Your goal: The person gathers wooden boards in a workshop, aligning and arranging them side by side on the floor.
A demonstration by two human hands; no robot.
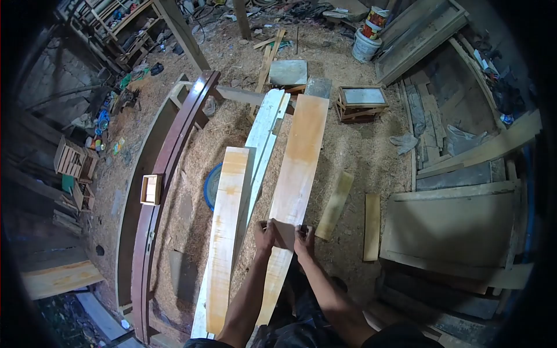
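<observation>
A long pale plank point(296, 156) with orange-brown patches runs away from my body. Across it lies a brown sheet point(284, 234) that looks like sandpaper, stretched flat between my hands. My left hand point(264, 236) is closed on the sheet's left edge, beside the plank's left side. At the opposite edge, my right hand point(303, 239) grips the sheet with bent fingers. To the left is a second pale plank point(227, 232), resting on a whitish board point(264, 142) with a notched far end.
Left of the planks stretches a dark red-brown wooden beam point(174, 136) carrying a small wooden box point(151, 189). A blue-rimmed basin point(212, 185) is partly hidden by the plank. Two short boards point(335, 204) lie on the shavings-covered floor at right, near wooden panels point(452, 226).
</observation>
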